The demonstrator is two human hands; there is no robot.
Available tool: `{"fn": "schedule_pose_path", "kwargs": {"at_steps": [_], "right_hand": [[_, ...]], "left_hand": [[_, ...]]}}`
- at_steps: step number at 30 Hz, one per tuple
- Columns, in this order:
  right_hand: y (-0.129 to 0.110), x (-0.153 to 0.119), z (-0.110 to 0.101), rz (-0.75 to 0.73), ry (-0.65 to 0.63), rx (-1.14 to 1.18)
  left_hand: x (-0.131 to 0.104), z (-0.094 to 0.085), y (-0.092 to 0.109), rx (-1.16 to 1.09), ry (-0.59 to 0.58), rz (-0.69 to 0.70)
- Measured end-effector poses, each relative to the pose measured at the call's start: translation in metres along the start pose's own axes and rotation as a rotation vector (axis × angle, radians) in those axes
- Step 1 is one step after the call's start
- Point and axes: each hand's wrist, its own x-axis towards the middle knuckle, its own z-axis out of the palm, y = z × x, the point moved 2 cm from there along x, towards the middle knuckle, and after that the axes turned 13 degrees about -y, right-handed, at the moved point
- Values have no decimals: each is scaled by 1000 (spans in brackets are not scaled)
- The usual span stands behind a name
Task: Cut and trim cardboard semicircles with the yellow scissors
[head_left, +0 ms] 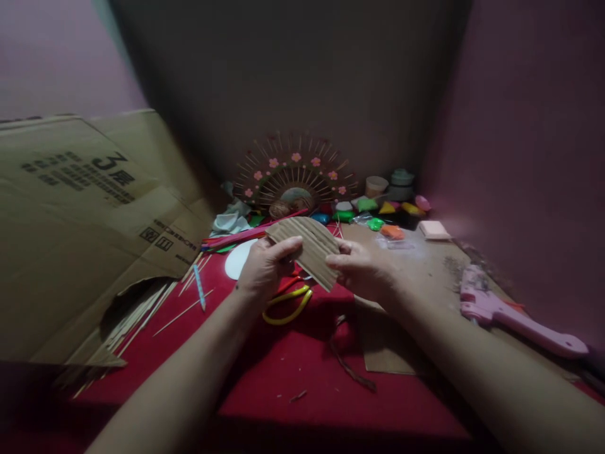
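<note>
A half-round piece of corrugated cardboard (309,249) is held up above the red cloth, its curved edge at the top right. My left hand (268,268) pinches its left side, thumb on the front face. On the right side, my right hand (357,266) grips the edge between thumb and fingers. Under the piece lie scissors with yellow and red handles (288,312), their blades mostly hidden. A white disc (239,258) lies partly behind my left hand.
A big cardboard box (70,239) stands at left, near thin sticks and a blue pen (199,288). A pink glue gun (520,318) rests on cardboard at right. Behind are a flowered stick fan (295,173), coloured clay packs (392,232) and a cup (376,186).
</note>
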Motion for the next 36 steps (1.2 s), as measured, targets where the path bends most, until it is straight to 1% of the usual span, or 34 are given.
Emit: {"fn": "schedule_pose_path", "kwargs": {"at_steps": [3, 5, 7, 9, 11, 13, 17, 20, 25, 34, 36], "right_hand": [[-3, 0, -1, -49, 162, -15], [-6, -1, 1, -58, 203, -41], [-8, -1, 2, -30, 199, -71], [-12, -2, 3, 34, 177, -116], [-17, -3, 4, 92, 158, -177], [-21, -4, 4, 113, 142, -240], [-24, -5, 4, 82, 114, -325], [-23, -6, 5, 77, 100, -319], [-22, -6, 7, 34, 92, -320], [-22, -5, 4, 5, 65, -352], [-23, -5, 5, 23, 66, -339]], "left_hand": [[-5, 7, -4, 150, -89, 106], [-9, 11, -7, 209, -108, 125], [-12, 15, -8, 259, -122, 148], [-16, 19, -8, 293, -147, 168], [-19, 22, -9, 298, -183, 180], [-21, 25, -11, 297, -209, 170], [-24, 25, -12, 326, -207, 165], [-26, 24, -7, 404, -199, 214], [-27, 25, 1, 518, -235, 289], [-28, 23, 1, 578, -237, 286], [-28, 24, 2, 563, -236, 285]]}}
